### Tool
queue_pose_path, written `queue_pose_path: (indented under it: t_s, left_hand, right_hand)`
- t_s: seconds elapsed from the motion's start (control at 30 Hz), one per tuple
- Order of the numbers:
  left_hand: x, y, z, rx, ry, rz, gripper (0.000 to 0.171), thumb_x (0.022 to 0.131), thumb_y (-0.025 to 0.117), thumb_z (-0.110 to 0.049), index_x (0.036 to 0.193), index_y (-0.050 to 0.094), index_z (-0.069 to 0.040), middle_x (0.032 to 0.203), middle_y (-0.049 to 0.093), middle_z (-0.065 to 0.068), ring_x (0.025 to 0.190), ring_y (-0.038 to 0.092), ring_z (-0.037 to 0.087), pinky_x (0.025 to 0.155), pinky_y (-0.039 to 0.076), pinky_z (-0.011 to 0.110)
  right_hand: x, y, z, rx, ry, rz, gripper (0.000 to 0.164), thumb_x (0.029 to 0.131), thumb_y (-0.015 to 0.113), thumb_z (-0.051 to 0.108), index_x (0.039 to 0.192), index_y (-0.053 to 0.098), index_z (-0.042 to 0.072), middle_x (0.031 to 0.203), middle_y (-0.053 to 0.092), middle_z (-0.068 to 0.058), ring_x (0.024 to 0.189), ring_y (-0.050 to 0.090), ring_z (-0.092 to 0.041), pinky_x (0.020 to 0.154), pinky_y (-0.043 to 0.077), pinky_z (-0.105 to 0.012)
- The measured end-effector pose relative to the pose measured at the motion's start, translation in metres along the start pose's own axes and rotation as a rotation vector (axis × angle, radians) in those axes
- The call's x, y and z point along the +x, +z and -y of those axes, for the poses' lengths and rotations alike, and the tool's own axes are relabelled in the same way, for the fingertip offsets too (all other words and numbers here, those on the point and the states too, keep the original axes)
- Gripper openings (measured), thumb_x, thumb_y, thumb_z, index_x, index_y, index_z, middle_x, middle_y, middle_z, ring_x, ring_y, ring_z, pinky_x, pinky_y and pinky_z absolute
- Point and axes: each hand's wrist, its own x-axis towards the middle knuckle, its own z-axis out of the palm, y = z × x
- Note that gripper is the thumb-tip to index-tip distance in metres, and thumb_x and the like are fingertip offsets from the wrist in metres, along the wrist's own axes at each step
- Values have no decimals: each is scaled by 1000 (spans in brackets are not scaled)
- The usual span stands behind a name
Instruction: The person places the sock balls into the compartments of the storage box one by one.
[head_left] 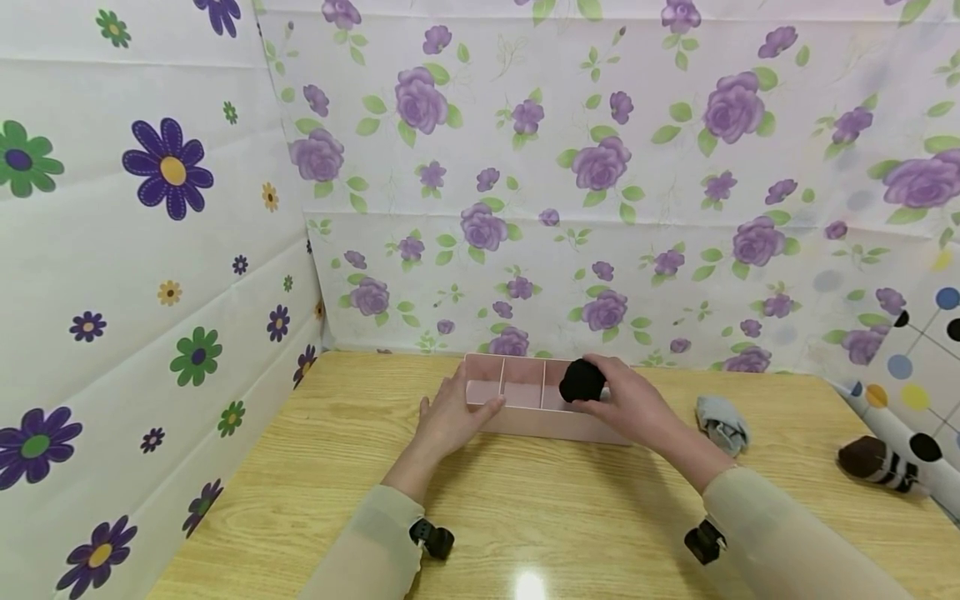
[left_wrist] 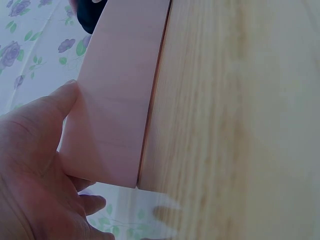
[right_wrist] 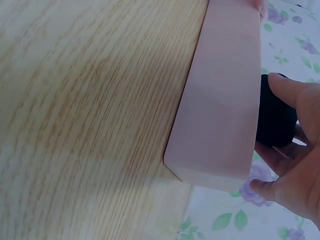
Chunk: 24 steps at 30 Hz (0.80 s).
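Note:
A long pink box (head_left: 551, 422) with upright dividers stands on the wooden table. My left hand (head_left: 444, 417) grips its left end; the thumb lies on the front rim and the fingers go round the end wall, as the left wrist view also shows. Over the right-hand part of the box, my right hand (head_left: 633, 400) holds a round black bundle (head_left: 582, 381), apparently cloth, between thumb and fingers. The right wrist view shows the black bundle (right_wrist: 276, 112) just past the box's rim, its lower part hidden by the wall. The two left compartments look bare.
To the right of the box lies a crumpled grey cloth bundle (head_left: 722, 423). Farther right, a dark brown bundle with striped end (head_left: 879, 463) lies by the table's right edge. Flowered sheets (head_left: 525, 167) hang behind the table and at the left.

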Motion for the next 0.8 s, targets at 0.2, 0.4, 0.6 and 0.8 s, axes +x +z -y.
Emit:
queue_pose_path:
  t_s: [0.2, 0.4, 0.6, 0.8]
  left_hand:
    - [1, 1, 2, -1, -1, -1, 109, 103, 64, -70, 178, 13, -9, 177, 33, 21, 165, 23, 44, 127, 8, 78]
    - [0, 0, 0, 5, -4, -4, 107, 104, 66, -67, 178, 14, -8, 177, 33, 21, 165, 24, 44, 128, 8, 78]
    - [0, -1, -1, 8, -2, -3, 107, 104, 66, -67, 178, 14, -9, 177, 32, 20, 165, 23, 44, 127, 8, 78]
    - [-1, -1, -3, 10, -6, -2, 105, 105, 67, -63, 178, 14, -8, 177, 32, 21, 166, 23, 44, 128, 7, 78]
  right_hand:
    - [5, 3, -2, -13, 8, 31, 78, 102, 85, 30, 164, 47, 1, 155, 57, -26, 136, 60, -46, 107, 53, -66]
    - [10, 6, 1, -23, -3, 51, 79, 102, 84, 30, 165, 46, 1, 157, 55, -27, 140, 57, -48, 109, 51, -68]
    - [14, 9, 3, -35, -29, 55, 76, 102, 84, 28, 165, 49, 4, 156, 57, -26, 136, 60, -48, 107, 53, -68]
    - [16, 9, 3, -24, -34, 77, 76, 103, 83, 28, 166, 48, 5, 155, 56, -26, 125, 66, -44, 102, 56, -64]
